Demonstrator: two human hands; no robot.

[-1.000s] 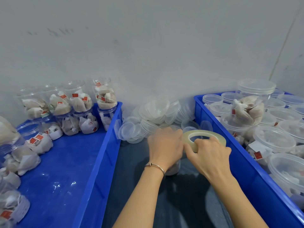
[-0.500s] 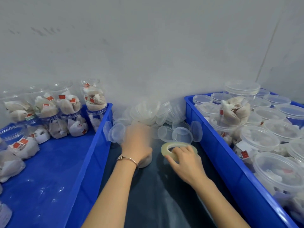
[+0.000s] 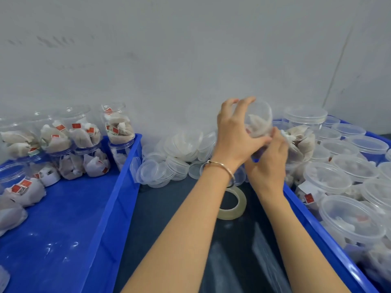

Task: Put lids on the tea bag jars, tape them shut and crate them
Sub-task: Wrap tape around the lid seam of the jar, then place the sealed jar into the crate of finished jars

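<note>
My left hand (image 3: pixel 234 136) grips a clear jar of tea bags (image 3: pixel 259 121), lifted above the dark table and tilted. My right hand (image 3: pixel 267 163) is just below it, fingertips at the jar's lower edge; I cannot tell what they pinch. A roll of clear tape (image 3: pixel 233 203) lies flat on the table under my left wrist. A heap of loose clear lids (image 3: pixel 179 153) sits against the wall. The left blue crate (image 3: pixel 118 187) holds stacked jars with tea bags (image 3: pixel 84 136). The right blue crate (image 3: pixel 313 227) holds several lidded jars (image 3: pixel 330 176).
A grey wall closes off the back. The dark table strip runs between the two crates toward me. One tall lidded jar (image 3: pixel 304 123) stands above the others at the right crate's far end.
The tape roll has left my right hand and lies on the table. My left hand has lifted the jar from the table and swung it right; my right hand has risen to it.
</note>
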